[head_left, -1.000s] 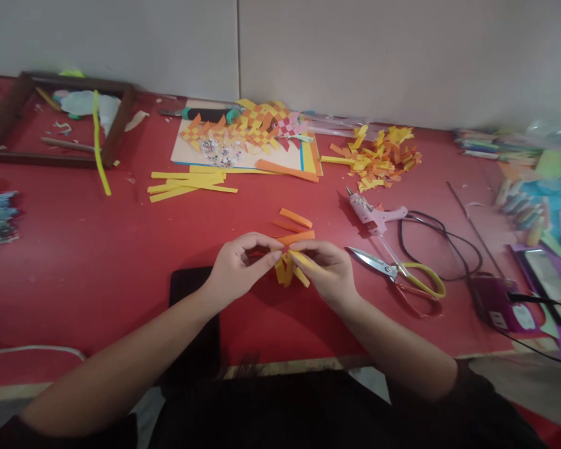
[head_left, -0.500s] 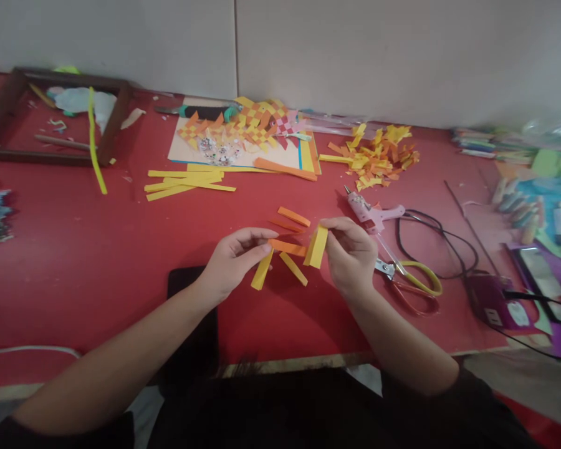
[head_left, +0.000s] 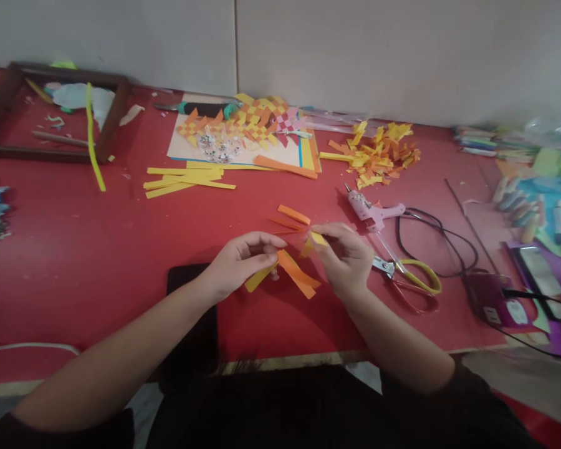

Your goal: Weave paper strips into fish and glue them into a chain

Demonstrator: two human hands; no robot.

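Observation:
My left hand (head_left: 240,262) pinches crossed paper strips, a yellow strip (head_left: 258,279) and an orange strip (head_left: 297,274), just above the red table (head_left: 98,243). My right hand (head_left: 348,259) is closed on a folded yellow strip (head_left: 314,240) beside them. Two loose orange strips (head_left: 293,215) lie on the table just beyond my fingers.
Scissors (head_left: 404,277) and a pink glue gun (head_left: 373,212) with a black cord lie to the right. Long yellow strips (head_left: 187,179), woven paper pieces on card (head_left: 243,128) and a scrap pile (head_left: 376,156) sit farther back. A wooden frame (head_left: 56,112) is at far left, a black pad (head_left: 191,293) near my left wrist.
My hands came apart, each with strips, then drew closer again. The right hand's yellow strip now sits lower and folded, and the orange strip hangs from my left fingers.

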